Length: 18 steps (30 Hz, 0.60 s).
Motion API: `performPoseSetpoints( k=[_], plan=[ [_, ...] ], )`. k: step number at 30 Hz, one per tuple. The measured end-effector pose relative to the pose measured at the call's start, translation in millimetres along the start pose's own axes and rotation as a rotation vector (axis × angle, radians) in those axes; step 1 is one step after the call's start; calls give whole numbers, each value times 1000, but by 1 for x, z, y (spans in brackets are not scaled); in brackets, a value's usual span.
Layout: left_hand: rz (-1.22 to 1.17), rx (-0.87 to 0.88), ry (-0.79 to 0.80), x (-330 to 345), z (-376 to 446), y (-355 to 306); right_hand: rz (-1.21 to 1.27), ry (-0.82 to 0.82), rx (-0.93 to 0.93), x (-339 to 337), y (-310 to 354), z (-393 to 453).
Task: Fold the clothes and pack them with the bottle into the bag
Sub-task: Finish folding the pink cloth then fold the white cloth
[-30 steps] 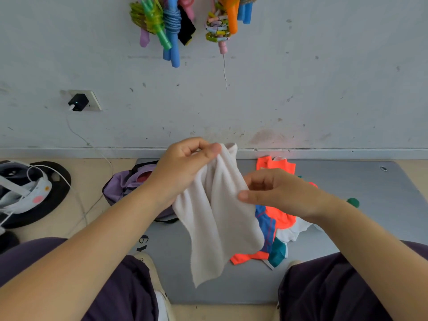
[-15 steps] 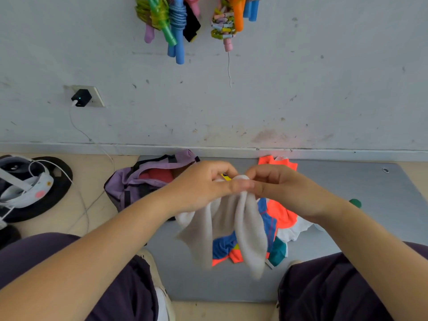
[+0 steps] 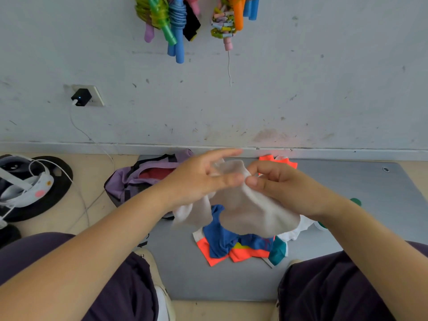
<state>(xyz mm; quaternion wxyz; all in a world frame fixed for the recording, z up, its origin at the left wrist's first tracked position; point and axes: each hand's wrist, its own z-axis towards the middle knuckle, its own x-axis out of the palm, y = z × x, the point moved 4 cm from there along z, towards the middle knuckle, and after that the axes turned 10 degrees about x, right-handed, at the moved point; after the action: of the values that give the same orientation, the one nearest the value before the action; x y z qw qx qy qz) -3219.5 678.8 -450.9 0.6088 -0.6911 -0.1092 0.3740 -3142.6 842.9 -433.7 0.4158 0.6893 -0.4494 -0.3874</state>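
Head view: I hold the white cloth (image 3: 252, 212) in the air above the clothes pile (image 3: 240, 247) — right hand (image 3: 284, 191) pinching its top edge, left hand (image 3: 201, 181) with fingers straight against the fabric. To fold it cleanly I should match the edges, then lay it flat. The grey mat (image 3: 361, 188) has bare room at right; the purple bag (image 3: 141, 179) lies far left, the wall just behind it. Bottle: I cannot pick it out with certainty.

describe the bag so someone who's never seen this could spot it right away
Start at the grey mat on the floor by the wall. At its far left corner, behind the left hand, lies the purple bag, unzipped, with red fabric showing inside. Unlike the bright orange and blue clothes piled mid-mat, it is muted lilac with black trim.
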Motion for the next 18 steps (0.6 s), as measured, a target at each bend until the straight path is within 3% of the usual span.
performPoseSetpoints(
  k=[3, 7, 13, 18],
  plan=[
    [-11, -3, 121, 17, -1, -1, -51, 5, -31, 1, 1, -1],
    [-1, -29, -80, 2, 0, 2, 0, -37, 16, -8, -1, 1],
    [-17, -60, -326, -23, 3, 14, -63, -307, 8, -27, -1, 3],
    [8, -59, -216, -22, 2, 12, -14, -426, -9, -33, -4, 3]
  ],
)
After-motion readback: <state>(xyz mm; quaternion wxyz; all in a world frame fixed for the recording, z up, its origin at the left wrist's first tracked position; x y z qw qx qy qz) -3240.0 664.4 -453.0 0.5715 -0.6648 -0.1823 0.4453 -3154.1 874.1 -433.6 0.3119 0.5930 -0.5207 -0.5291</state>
